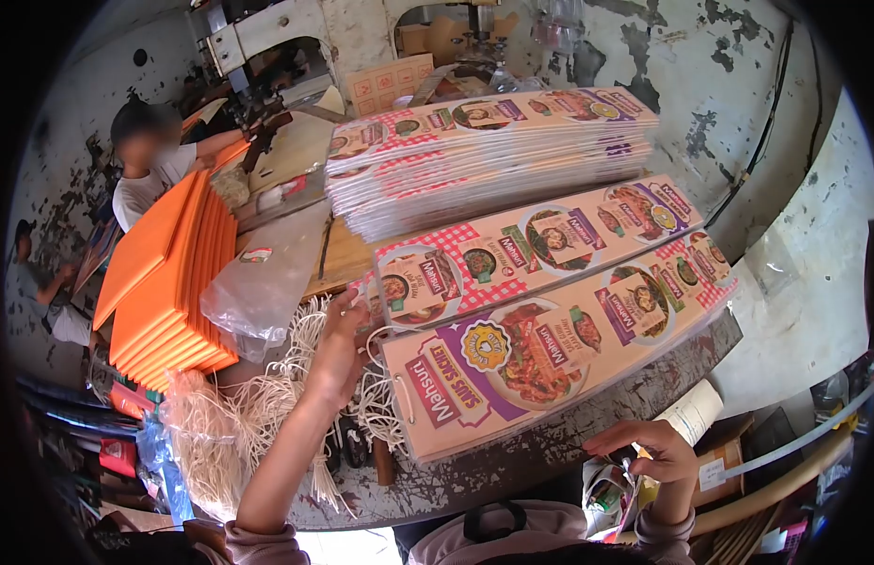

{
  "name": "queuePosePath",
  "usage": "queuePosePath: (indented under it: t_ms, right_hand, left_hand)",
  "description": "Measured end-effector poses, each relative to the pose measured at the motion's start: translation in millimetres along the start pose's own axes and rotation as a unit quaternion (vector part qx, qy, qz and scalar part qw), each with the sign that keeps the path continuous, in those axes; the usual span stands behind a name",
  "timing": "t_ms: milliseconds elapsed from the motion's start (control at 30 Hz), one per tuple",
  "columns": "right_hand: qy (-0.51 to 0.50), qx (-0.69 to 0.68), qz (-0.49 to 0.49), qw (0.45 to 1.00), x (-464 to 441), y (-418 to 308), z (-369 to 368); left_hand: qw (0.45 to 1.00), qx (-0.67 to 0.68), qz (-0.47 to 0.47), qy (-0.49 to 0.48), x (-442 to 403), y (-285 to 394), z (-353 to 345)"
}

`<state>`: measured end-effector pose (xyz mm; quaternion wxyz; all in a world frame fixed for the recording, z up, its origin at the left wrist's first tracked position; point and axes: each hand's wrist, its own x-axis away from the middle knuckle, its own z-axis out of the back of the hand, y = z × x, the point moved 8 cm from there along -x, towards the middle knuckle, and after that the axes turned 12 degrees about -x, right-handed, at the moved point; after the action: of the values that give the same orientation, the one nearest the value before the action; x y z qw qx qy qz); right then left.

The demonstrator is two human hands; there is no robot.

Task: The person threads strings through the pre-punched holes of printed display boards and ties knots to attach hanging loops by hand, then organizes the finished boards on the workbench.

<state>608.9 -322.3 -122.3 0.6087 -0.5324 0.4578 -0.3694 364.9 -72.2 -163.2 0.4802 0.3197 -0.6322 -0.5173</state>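
Note:
My left hand is at the left end of the printed food banners, its fingers closed by a loop of white cord; the fingertips are partly hidden. Closest to me lies a plastic-covered stack of banners reading "Mahsuri Saus Sachet", with cord through its left end. Behind it rests another banner stack with a red checked pattern. Over the table's front edge, right of the near stack, hovers my right hand, fingers apart and holding nothing. A heap of white cords lies beside my left forearm.
A tall stack of banners stands at the back. Orange folded sheets are piled at left beside a clear plastic bag. Another person works at far left near a machine. The worn table edge curves in front of me.

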Motion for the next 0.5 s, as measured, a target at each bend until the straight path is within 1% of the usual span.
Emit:
queuePosePath:
  t_ms: [67,200,267,500]
  right_hand:
    - [0.017,-0.02,-0.014,1.0,1,2,2]
    - [0.012,-0.009,0.001,1.0,-2,-2,1]
    - [0.011,-0.017,-0.004,1.0,-2,0,0]
    - [-0.001,-0.012,-0.008,1.0,-4,2,-2]
  left_hand:
    - [1.0,-0.006,0.007,0.026,-3,1,-1]
    - [0.999,-0.002,0.03,0.029,-11,4,-2]
    - [0.998,0.038,0.056,-0.014,-18,-2,-3]
    - [0.997,0.016,0.077,-0.019,-19,-5,1]
